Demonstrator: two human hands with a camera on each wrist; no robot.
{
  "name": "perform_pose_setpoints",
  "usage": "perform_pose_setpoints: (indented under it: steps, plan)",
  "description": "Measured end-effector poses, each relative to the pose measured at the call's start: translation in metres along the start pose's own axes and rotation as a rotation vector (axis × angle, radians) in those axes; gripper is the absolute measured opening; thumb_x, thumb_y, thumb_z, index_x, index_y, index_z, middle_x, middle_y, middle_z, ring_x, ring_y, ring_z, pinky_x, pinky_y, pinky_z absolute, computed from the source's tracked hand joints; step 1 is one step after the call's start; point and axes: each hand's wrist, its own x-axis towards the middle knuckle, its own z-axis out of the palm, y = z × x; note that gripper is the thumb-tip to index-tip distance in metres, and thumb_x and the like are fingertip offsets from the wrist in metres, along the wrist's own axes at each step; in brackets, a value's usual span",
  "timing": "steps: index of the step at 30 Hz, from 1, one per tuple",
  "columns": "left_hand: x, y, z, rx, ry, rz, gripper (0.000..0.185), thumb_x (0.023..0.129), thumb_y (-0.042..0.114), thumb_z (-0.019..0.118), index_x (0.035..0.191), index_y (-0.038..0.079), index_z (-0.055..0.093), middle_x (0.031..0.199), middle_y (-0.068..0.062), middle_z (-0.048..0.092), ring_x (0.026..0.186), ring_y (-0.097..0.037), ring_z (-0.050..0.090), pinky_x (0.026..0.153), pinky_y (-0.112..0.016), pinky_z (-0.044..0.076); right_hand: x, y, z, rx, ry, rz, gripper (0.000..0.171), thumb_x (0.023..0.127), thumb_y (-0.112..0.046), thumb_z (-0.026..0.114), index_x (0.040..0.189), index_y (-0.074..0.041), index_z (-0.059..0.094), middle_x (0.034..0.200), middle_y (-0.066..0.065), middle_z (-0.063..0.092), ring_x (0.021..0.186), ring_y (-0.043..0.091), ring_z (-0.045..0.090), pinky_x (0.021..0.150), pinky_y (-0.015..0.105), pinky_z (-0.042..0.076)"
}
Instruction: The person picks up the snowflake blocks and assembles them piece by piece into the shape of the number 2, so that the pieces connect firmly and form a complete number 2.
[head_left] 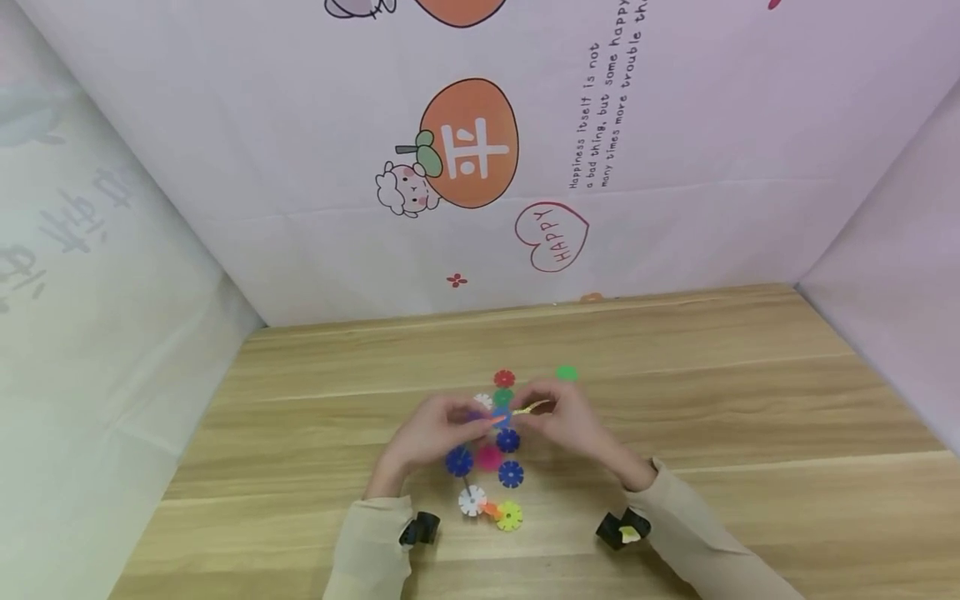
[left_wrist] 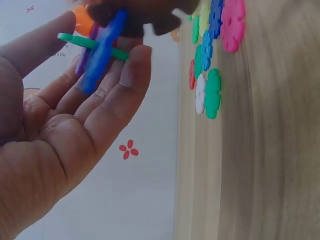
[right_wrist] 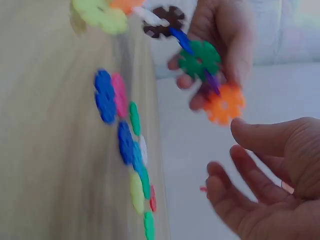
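Observation:
A chain of slotted plastic discs hangs from my left hand (head_left: 438, 429), whose thumb and fingers pinch it around a green disc (right_wrist: 200, 58). Along it run a yellow disc (head_left: 509, 516), an orange one, a white disc (head_left: 472, 500), a dark brown disc (right_wrist: 164, 21), a blue disc (head_left: 459, 461), the green one, a purple disc and an end orange disc (right_wrist: 224, 104). In the right wrist view, my right hand (right_wrist: 280, 170) has its thumb tip at that orange disc's edge. Its other fingers are spread apart and hold nothing.
Loose discs lie on the wooden table (head_left: 337, 367) under and beyond my hands: pink (head_left: 489, 457), dark blue (head_left: 511, 474), red (head_left: 504, 378), green (head_left: 567, 372), white and yellow (right_wrist: 136, 192). Printed cloth walls (head_left: 315, 167) stand behind and at both sides.

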Motion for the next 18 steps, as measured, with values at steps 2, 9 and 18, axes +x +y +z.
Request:
perform_pose_setpoints:
  steps: [2,9,18]
  plan:
    - [-0.001,-0.001,-0.002,0.009,0.007,-0.012,0.017,0.092,0.013,0.064,0.104,0.002,0.069,0.101,-0.016,0.069,0.094,-0.024,0.067,0.086,-0.036,0.053,0.003,0.005,-0.007,-0.022,0.021,0.04,0.008,0.083,-0.003,0.072,0.091,-0.001,0.07,0.09,0.007,0.069,0.084,0.022,0.066,0.072,0.028,0.057]
    - [-0.003,0.002,-0.006,0.039,0.012,-0.056,0.017,0.092,0.015,0.065,0.105,0.005,0.069,0.106,-0.01,0.069,0.104,-0.023,0.064,0.092,-0.04,0.05,0.011,0.028,-0.037,-0.178,0.084,0.136,0.009,0.087,-0.005,0.069,0.094,0.001,0.07,0.09,0.009,0.07,0.083,0.025,0.066,0.072,0.034,0.056]
    - [-0.005,-0.001,-0.01,0.074,0.014,-0.033,0.016,0.092,0.015,0.065,0.104,0.006,0.069,0.103,-0.002,0.069,0.102,-0.02,0.064,0.092,-0.038,0.051,0.024,0.053,-0.058,-0.255,0.095,0.246,0.012,0.085,-0.004,0.07,0.095,0.002,0.069,0.095,0.016,0.069,0.082,0.027,0.067,0.072,0.035,0.057]
